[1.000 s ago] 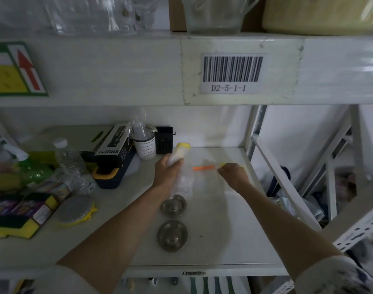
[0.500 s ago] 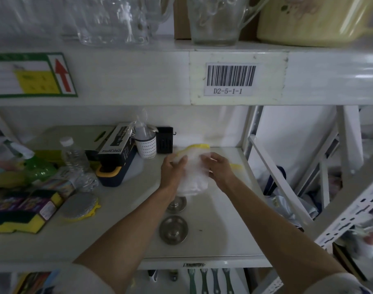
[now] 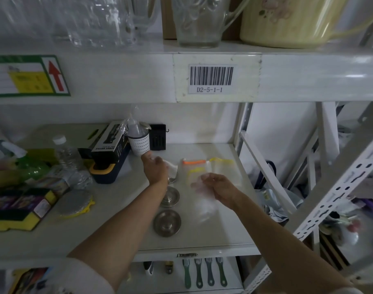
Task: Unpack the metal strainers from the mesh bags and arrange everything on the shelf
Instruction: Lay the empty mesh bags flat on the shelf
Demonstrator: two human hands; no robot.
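Observation:
Two round metal strainers [image 3: 167, 222] [image 3: 170, 197] lie in a line on the white shelf [image 3: 219, 234]. Behind them a third strainer [image 3: 174, 179] shows partly under my left hand [image 3: 155, 169], whose fingers are closed over it; something white shows at the fingertips. My right hand [image 3: 215, 186] holds a blurred, see-through mesh bag with yellow trim [image 3: 202, 201] just above the shelf. Two more mesh bags lie flat at the back, one with an orange trim [image 3: 195, 161] and one with a yellow trim [image 3: 222, 160].
A white patterned cup [image 3: 139, 143], a black spray-bottle box [image 3: 109, 143] and a black holder [image 3: 158, 137] stand at the back. At the left are a water bottle [image 3: 64, 153], a green spray bottle [image 3: 30, 166], sponges [image 3: 16, 211] and a round scourer [image 3: 75, 203]. Shelf posts [image 3: 242, 132] stand at the right.
Both hands held the yellow-trimmed bag together; now they are apart. My left hand has gone down to the row of strainers, and my right hand has pulled the bag away to the right.

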